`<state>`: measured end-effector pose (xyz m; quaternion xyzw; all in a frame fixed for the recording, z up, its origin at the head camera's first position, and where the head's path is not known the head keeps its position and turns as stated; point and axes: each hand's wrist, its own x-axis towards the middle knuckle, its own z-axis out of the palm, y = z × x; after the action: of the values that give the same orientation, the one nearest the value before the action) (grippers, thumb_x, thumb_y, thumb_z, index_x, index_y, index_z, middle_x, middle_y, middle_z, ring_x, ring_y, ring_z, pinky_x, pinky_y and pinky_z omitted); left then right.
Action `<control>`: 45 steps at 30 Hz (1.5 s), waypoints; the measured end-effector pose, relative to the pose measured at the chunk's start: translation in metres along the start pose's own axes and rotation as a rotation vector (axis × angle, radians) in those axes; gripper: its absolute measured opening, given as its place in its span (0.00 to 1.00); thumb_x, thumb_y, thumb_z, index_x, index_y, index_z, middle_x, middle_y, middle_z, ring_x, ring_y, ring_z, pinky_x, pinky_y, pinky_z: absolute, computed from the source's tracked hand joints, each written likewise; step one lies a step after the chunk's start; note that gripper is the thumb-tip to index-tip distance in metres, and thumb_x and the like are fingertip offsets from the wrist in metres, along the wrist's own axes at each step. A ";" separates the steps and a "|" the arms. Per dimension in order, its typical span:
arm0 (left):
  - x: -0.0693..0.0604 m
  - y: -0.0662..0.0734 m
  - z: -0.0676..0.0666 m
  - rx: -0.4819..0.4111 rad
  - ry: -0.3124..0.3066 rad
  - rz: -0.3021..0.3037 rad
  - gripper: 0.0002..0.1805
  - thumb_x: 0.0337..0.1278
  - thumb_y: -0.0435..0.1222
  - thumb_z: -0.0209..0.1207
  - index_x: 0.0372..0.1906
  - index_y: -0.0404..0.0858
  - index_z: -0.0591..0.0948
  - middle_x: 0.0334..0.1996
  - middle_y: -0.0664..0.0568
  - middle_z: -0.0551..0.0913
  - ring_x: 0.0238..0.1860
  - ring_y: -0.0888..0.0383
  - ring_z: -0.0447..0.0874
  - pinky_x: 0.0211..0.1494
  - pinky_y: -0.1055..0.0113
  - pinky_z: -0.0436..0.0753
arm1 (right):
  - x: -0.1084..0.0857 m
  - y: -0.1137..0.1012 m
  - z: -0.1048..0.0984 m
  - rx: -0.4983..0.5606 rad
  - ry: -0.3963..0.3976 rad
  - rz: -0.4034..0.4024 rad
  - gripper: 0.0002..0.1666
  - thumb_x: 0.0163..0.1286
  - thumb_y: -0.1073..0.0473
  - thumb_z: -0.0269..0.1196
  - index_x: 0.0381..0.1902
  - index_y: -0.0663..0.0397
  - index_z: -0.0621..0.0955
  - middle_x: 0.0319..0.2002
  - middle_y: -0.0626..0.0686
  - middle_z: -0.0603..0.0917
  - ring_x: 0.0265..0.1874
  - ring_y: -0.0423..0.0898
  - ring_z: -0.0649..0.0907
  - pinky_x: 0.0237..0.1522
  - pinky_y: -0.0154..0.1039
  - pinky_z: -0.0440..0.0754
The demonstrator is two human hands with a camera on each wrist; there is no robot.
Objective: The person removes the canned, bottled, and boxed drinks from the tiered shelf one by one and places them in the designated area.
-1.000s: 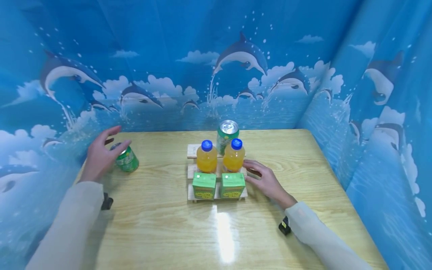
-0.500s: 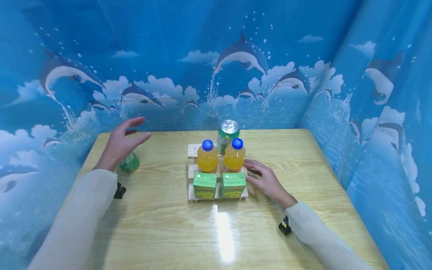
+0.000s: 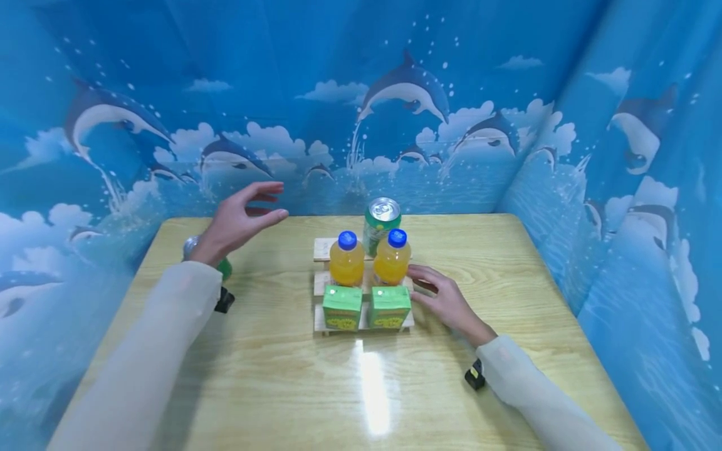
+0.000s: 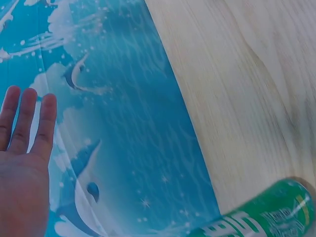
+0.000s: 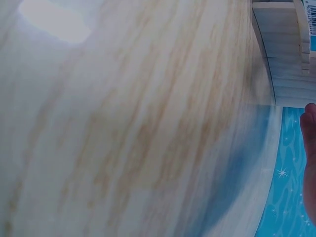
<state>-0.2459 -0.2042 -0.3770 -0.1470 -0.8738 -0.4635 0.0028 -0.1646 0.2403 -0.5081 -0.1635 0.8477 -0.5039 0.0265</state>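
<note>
My left hand point(image 3: 239, 216) is raised over the table's back left part, fingers extended and thumb apart, holding nothing. Behind its wrist a green drink can point(image 3: 225, 269) stands on the table, partly hidden; the left wrist view shows this can's green side point(image 4: 276, 212). A three-step wooden rack point(image 3: 321, 250) bears another green can point(image 3: 373, 235) at the top, two orange drink bottles point(image 3: 346, 263) with blue caps in the middle, and two green juice cartons point(image 3: 342, 310) at the bottom. My right hand point(image 3: 445, 304) rests against the rack's right side with loosely bent fingers.
The wood-grain table point(image 3: 271, 388) carries the rack near its middle. A blue dolphin-print curtain point(image 3: 316, 56) hangs along the back and both sides. Small black devices sit at both wrists, one of them a black box point(image 3: 475, 374) on the right.
My left hand has moved right and upward in the head view, away from the lone green can, which stays in place. The right hand and the rack have stayed still.
</note>
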 end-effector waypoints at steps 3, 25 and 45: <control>0.005 0.008 0.006 -0.007 -0.034 0.002 0.37 0.73 0.57 0.68 0.80 0.53 0.73 0.78 0.51 0.75 0.75 0.46 0.76 0.80 0.41 0.76 | 0.000 0.001 0.001 0.005 0.001 -0.002 0.31 0.72 0.65 0.74 0.71 0.61 0.81 0.75 0.61 0.79 0.74 0.62 0.79 0.72 0.52 0.82; 0.048 0.054 0.055 -0.087 -0.296 0.056 0.37 0.69 0.56 0.71 0.79 0.55 0.74 0.77 0.54 0.76 0.74 0.49 0.77 0.75 0.42 0.81 | -0.005 0.002 0.003 -0.005 -0.016 0.041 0.31 0.73 0.63 0.73 0.72 0.59 0.80 0.77 0.59 0.77 0.77 0.61 0.77 0.73 0.51 0.81; 0.072 0.074 0.082 -0.144 -0.502 0.127 0.41 0.69 0.52 0.71 0.83 0.58 0.68 0.83 0.57 0.69 0.81 0.50 0.69 0.82 0.37 0.70 | -0.001 0.003 0.001 0.001 -0.010 0.028 0.30 0.74 0.64 0.72 0.72 0.60 0.81 0.77 0.59 0.78 0.76 0.62 0.77 0.72 0.49 0.82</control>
<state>-0.2850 -0.0799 -0.3536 -0.3117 -0.8009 -0.4723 -0.1955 -0.1644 0.2410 -0.5112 -0.1542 0.8495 -0.5031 0.0377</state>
